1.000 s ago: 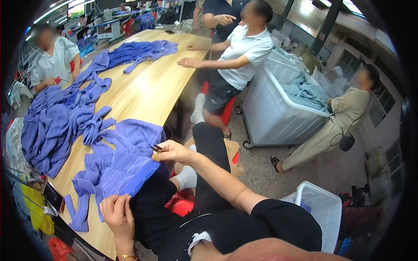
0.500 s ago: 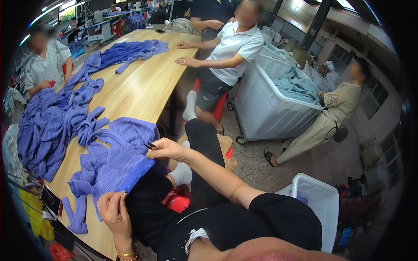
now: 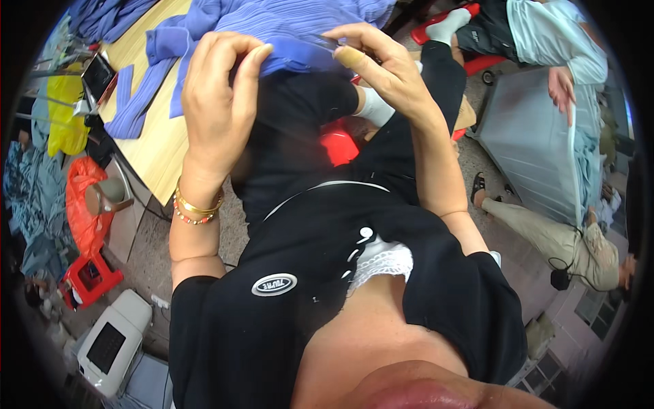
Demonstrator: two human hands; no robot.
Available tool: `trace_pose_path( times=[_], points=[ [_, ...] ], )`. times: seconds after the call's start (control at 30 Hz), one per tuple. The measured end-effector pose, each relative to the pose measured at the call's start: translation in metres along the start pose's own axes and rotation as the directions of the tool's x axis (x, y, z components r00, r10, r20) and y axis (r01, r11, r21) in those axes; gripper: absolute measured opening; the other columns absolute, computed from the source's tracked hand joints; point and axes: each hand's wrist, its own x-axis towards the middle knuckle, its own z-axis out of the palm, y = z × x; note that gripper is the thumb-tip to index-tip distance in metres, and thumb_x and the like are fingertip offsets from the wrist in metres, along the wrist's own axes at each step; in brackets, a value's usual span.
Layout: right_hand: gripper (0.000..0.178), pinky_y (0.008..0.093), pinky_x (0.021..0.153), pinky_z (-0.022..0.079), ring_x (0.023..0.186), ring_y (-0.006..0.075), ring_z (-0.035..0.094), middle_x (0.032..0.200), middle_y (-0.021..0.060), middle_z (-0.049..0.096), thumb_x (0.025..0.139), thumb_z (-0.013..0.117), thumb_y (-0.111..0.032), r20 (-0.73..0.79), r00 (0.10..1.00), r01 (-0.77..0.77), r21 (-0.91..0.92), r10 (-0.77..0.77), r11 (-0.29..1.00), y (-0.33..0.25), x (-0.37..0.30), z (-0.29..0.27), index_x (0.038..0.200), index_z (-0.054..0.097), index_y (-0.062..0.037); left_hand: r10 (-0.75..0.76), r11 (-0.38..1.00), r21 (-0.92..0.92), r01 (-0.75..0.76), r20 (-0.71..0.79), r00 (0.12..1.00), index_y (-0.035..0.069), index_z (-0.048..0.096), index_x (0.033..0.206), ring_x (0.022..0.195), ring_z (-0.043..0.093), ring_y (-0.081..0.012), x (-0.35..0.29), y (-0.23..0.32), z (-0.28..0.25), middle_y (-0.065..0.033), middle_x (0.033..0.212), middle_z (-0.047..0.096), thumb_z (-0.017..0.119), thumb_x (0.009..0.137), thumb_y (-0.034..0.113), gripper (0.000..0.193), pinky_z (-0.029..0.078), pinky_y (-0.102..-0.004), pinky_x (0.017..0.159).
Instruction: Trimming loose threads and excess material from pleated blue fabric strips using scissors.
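A purple ribbed knit garment (image 3: 286, 24) lies over the table's edge and onto my lap. My left hand (image 3: 221, 95) pinches the left end of its smooth band (image 3: 300, 56) between thumb and fingers. At the band's other end is my right hand (image 3: 392, 75), closed around small dark thread snips (image 3: 324, 39), only partly showing. A tan covering (image 3: 349, 56) wraps my right thumb. Whether the right fingers also grip the cloth, I cannot tell.
The wooden table (image 3: 160, 146) holds more purple knitwear (image 3: 102, 20). A large white bin (image 3: 531, 129) stands to the right, near other people. On the left are a red stool (image 3: 88, 283), a red plastic bag (image 3: 88, 198), a yellow bag (image 3: 65, 116) and a white machine (image 3: 116, 341).
My view has tilted down toward my body, so hands and garment sit higher in the picture. The band is still stretched between both hands, now nearly level.
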Motion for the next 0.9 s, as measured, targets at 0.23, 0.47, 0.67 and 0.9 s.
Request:
trace_pose_path(
  times=[0.23,0.47,0.67,0.9],
  points=[
    [0.028,0.0239,0.060,0.040,0.067,0.0089,0.050,0.077,0.0002,0.055,0.085,0.073,-0.017,0.031,0.963,0.268,-0.209,-0.268,0.940,0.001,0.005,0.011,0.111,0.070,-0.0070,-0.082,0.994,-0.064,0.084,0.023,0.996,-0.001,0.064,0.089,0.075,0.060,-0.0213,0.000,0.000,-0.001,-0.0089,0.084,0.062,0.066,0.088,0.004,0.006,0.048,-0.0293,0.068],
    [0.027,0.0254,0.061,0.038,0.068,0.0112,0.048,0.072,0.0012,0.052,0.084,0.073,-0.011,0.058,0.942,0.335,-0.228,-0.330,0.914,0.008,0.014,0.015,0.110,0.071,-0.0056,-0.116,0.987,-0.108,0.118,0.024,0.993,-0.002,0.064,0.089,0.074,0.060,-0.0189,0.002,-0.002,-0.001,-0.0082,0.084,0.061,0.065,0.089,0.004,0.006,0.047,-0.0281,0.067],
    [0.027,0.0257,0.062,0.039,0.069,0.0115,0.049,0.074,0.0017,0.055,0.083,0.073,-0.010,0.092,0.938,0.348,-0.244,-0.335,0.905,0.006,0.016,0.011,0.110,0.071,-0.0055,-0.128,0.981,-0.143,0.131,0.028,0.991,-0.002,0.065,0.089,0.075,0.060,-0.0175,0.002,-0.003,-0.001,-0.0077,0.084,0.061,0.065,0.090,0.005,0.008,0.047,-0.0272,0.068],
    [0.028,0.0259,0.061,0.039,0.068,0.0116,0.049,0.072,0.0012,0.054,0.083,0.073,-0.010,0.059,0.934,0.356,-0.195,-0.351,0.914,0.007,0.016,0.012,0.110,0.072,-0.0054,-0.149,0.974,-0.166,0.154,0.040,0.988,-0.003,0.064,0.090,0.076,0.060,-0.0174,0.001,-0.003,-0.001,-0.0076,0.084,0.062,0.065,0.090,0.006,0.009,0.048,-0.0267,0.069]
  ],
)
